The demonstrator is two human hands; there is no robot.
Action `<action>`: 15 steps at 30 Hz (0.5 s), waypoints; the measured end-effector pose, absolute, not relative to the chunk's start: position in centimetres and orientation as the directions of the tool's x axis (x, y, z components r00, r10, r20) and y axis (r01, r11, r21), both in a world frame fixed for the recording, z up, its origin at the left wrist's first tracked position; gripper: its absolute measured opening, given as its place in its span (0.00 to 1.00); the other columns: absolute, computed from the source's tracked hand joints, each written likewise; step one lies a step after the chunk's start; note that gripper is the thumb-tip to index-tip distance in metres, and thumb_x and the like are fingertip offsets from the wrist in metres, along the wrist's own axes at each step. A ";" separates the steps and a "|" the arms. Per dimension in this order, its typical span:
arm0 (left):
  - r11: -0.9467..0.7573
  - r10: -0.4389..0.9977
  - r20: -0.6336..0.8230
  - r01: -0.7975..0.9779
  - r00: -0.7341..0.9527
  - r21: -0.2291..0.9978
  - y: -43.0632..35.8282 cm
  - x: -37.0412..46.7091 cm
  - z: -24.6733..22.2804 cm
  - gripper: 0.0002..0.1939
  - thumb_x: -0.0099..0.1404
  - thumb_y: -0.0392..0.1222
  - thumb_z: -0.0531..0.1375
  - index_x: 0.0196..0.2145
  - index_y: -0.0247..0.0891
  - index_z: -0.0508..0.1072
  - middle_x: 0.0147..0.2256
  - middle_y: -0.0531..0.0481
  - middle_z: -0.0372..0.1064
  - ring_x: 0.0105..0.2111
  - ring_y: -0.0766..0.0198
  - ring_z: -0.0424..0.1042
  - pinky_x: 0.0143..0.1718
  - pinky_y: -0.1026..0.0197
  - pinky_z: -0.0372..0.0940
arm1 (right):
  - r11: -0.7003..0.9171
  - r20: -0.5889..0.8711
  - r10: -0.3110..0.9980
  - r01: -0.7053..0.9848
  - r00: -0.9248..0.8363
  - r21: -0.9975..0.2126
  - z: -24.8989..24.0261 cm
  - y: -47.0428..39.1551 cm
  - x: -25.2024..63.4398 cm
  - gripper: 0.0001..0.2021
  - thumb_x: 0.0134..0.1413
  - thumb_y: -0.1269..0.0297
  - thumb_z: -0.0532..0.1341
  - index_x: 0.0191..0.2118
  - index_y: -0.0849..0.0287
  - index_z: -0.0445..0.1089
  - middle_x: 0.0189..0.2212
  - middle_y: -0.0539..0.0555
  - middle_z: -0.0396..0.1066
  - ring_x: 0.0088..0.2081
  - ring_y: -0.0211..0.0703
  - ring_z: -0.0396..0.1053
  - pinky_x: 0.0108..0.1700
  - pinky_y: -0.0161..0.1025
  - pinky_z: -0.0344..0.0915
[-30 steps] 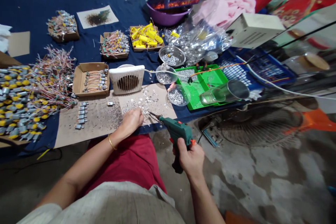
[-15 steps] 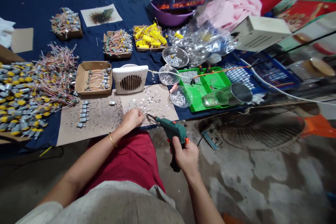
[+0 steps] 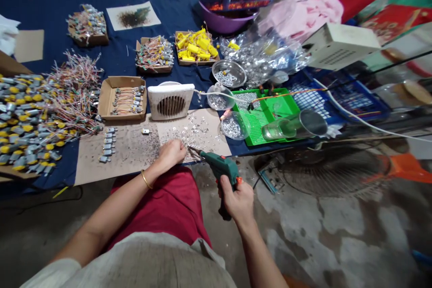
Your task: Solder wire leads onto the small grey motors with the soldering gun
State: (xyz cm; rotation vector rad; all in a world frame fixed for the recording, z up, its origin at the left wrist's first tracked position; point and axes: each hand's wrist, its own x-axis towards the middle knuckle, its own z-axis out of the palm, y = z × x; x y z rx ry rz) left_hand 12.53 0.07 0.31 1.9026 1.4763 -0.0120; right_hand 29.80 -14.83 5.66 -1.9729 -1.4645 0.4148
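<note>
My right hand (image 3: 239,200) is wrapped round the handle of a green soldering gun (image 3: 221,164), whose thin tip points left. Just left of that tip, my left hand (image 3: 172,153) is closed at the front edge of the cardboard sheet (image 3: 111,166); what its fingers hold is hidden. Small metal bits (image 3: 199,130) lie scattered behind my hands. A white square fan (image 3: 171,101) stands at the back of the sheet. To the left, several small motors (image 3: 108,146) form a column, and a single motor (image 3: 145,132) lies apart from them.
Motors with yellow parts (image 3: 27,121) are heaped at the left. A cardboard box (image 3: 104,99) holds wired motors. Bowls of metal parts (image 3: 232,126) and a green tray (image 3: 253,130) stand right. A floor fan (image 3: 324,171) is at the lower right.
The view has shifted slightly, so the table items appear a little further right. Both hands keep nearly the same pose, with the soldering gun tip still beside my left hand.
</note>
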 end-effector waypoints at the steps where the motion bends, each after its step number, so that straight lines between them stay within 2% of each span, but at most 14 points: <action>1: -0.090 0.838 -0.421 0.850 0.346 0.519 0.1 12.5 0.3 0.10 0.61 0.39 0.54 0.31 0.37 0.76 0.32 0.45 0.77 0.33 0.59 0.74 0.35 0.62 0.62 | -0.167 0.126 0.939 0.745 0.320 -0.646 5.7 -14.8 29.8 0.23 0.61 0.47 0.53 0.24 0.58 0.71 0.16 0.53 0.68 0.23 0.44 0.70 0.26 0.36 0.63; 7: -0.093 0.828 -0.433 0.849 0.356 0.521 0.1 12.5 0.6 0.11 0.62 0.39 0.54 0.32 0.37 0.76 0.33 0.44 0.77 0.35 0.59 0.74 0.36 0.63 0.62 | 0.008 0.245 0.956 0.816 0.164 -0.578 6.7 -14.1 28.9 0.17 0.63 0.52 0.55 0.34 0.61 0.74 0.24 0.55 0.74 0.27 0.44 0.72 0.32 0.36 0.67; 11: -0.094 0.831 -0.428 0.848 0.355 0.521 0.1 12.5 0.6 0.12 0.62 0.40 0.53 0.34 0.36 0.77 0.34 0.42 0.77 0.35 0.59 0.74 0.36 0.63 0.62 | 0.113 0.264 0.963 0.818 0.050 -0.564 7.6 -13.4 28.0 0.14 0.63 0.56 0.57 0.43 0.61 0.74 0.33 0.58 0.77 0.35 0.46 0.75 0.38 0.38 0.69; 13: -0.096 0.831 -0.425 0.845 0.359 0.527 0.1 12.5 0.5 0.13 0.62 0.41 0.53 0.34 0.36 0.77 0.34 0.42 0.77 0.34 0.59 0.74 0.35 0.62 0.62 | 0.110 0.262 0.964 0.813 0.053 -0.571 8.0 -13.4 28.0 0.15 0.62 0.54 0.57 0.43 0.61 0.74 0.35 0.59 0.77 0.36 0.47 0.76 0.39 0.38 0.69; 15: -0.096 0.829 -0.426 0.843 0.362 0.529 0.2 12.5 0.3 0.12 0.61 0.40 0.53 0.32 0.37 0.76 0.33 0.43 0.77 0.34 0.58 0.74 0.34 0.62 0.61 | 0.041 0.252 0.959 0.812 0.131 -0.582 8.2 -13.8 28.3 0.17 0.61 0.51 0.57 0.38 0.60 0.75 0.31 0.58 0.77 0.33 0.47 0.75 0.35 0.38 0.69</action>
